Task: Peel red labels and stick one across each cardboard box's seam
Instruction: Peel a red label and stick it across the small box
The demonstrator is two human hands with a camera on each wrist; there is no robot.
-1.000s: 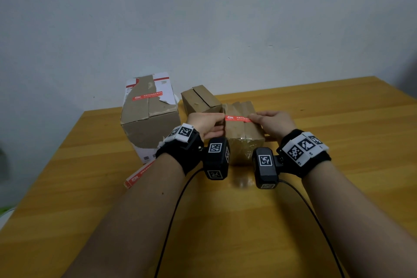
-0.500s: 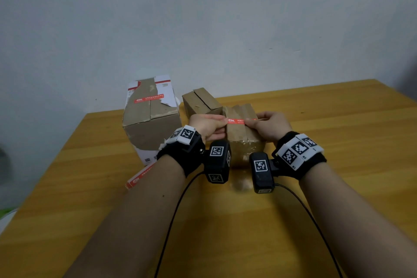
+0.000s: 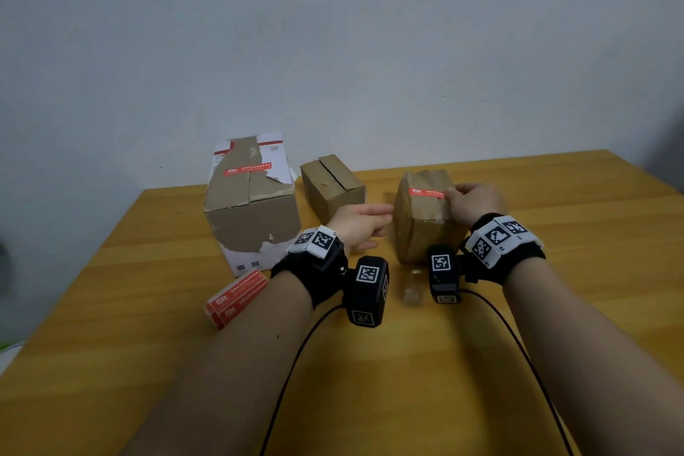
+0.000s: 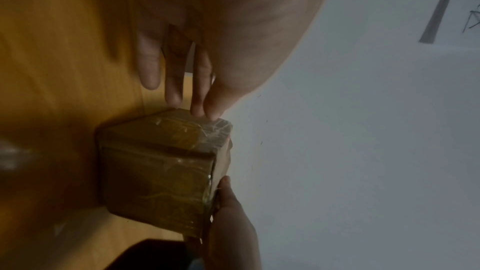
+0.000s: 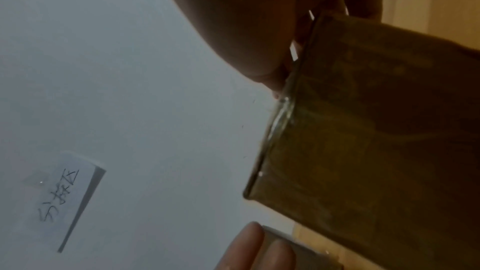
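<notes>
Red against dull brown, the freshly placed label (image 3: 426, 192) lies across the top of the small tape-wrapped box (image 3: 422, 222) at the right of the wooden table (image 3: 592, 233). The right hand (image 3: 475, 202) curls over that box's top right edge, gripping it, with its thumb at the label's right end. The left hand (image 3: 361, 224) is flat and relaxed, fingers straight and pointing at the box's left side; the left wrist view shows its fingertips (image 4: 207, 110) at the box's top corner, holding nothing.

To finish this step well, I judge the label should be rubbed flat from its middle outward, since the glossy, wrinkled tape skin of the box gives poor purchase and the corners could lift.

Left of it, the unlabelled middle box (image 3: 331, 185) shows plain matte cardboard and an open seam, so it looks next. The large torn box (image 3: 251, 204), with white printed paper peeled to raw board, already carries a red label (image 3: 247, 170). At the near left, the stack of red label strips (image 3: 237, 298) lies flat, apart from both hands.
</notes>
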